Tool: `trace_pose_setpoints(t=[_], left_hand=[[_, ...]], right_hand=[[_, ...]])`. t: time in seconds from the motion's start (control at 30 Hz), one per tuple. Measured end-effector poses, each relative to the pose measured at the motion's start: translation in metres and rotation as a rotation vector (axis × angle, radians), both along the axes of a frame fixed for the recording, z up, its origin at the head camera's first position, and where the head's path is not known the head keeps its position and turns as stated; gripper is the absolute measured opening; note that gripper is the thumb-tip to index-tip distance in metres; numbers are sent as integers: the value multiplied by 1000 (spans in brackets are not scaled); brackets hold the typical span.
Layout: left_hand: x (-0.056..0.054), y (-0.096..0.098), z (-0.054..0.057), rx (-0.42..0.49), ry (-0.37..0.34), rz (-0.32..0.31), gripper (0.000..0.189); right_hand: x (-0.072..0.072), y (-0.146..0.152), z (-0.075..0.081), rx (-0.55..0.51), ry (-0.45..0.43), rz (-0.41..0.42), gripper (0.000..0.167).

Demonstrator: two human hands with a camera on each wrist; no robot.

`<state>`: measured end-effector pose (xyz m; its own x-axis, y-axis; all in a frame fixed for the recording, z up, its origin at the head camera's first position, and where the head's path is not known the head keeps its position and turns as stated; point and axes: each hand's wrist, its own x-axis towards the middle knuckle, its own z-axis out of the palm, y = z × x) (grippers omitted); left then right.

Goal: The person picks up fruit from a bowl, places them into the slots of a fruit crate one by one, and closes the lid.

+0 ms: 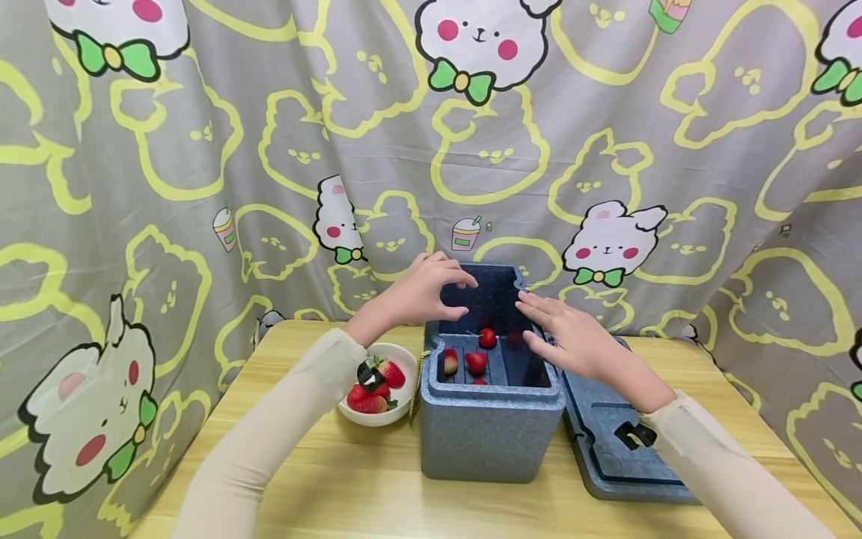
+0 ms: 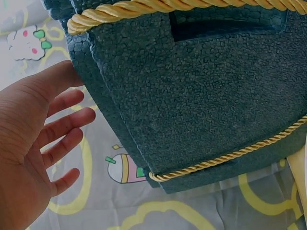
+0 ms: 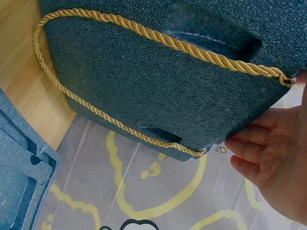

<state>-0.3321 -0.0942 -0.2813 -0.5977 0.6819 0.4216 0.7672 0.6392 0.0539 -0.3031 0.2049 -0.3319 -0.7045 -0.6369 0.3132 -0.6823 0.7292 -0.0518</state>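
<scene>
Two hands at an uncovered box. We see the box (image 1: 491, 442) upright on the tabletop (image 1: 323, 479), red fruit (image 1: 477, 362) lying on its floor. The left grip (image 1: 419, 290) is empty as far as we can see, its thumb and fingers apart, above the box's left edge; the right grip (image 1: 566, 333) has its fingers extended at the opposite rim, likewise holding nothing visible. Whether its fingertips bear on the rim, we cannot tell.

We judge three hazards. First, an uneven push or lift from either side could tilt the box and roll the loose fruit together, bruising it. Second, the bowl (image 1: 397, 413) of berries (image 1: 370, 404) stands just beside the box, under the left forearm; a lowered wrist or low sleeve could knock it. Third, the gold cord (image 3: 192, 50) runs slack along the box's side, where a finger might snag. The lid (image 1: 606, 464) lies right of the box, beneath the right forearm, and could be nudged by a dropped elbow.
</scene>
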Motion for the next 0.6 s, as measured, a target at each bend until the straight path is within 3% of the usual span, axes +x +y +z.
trace_pose_setpoints(t=[0.33, 0.6], left_hand=[[-1, -19, -5, 67, 1, 11, 33], [-3, -48, -19, 132, 12, 57, 32]], right_hand=[[1, 1, 0, -7, 3, 3, 58], [3, 2, 1, -8, 3, -4, 58]])
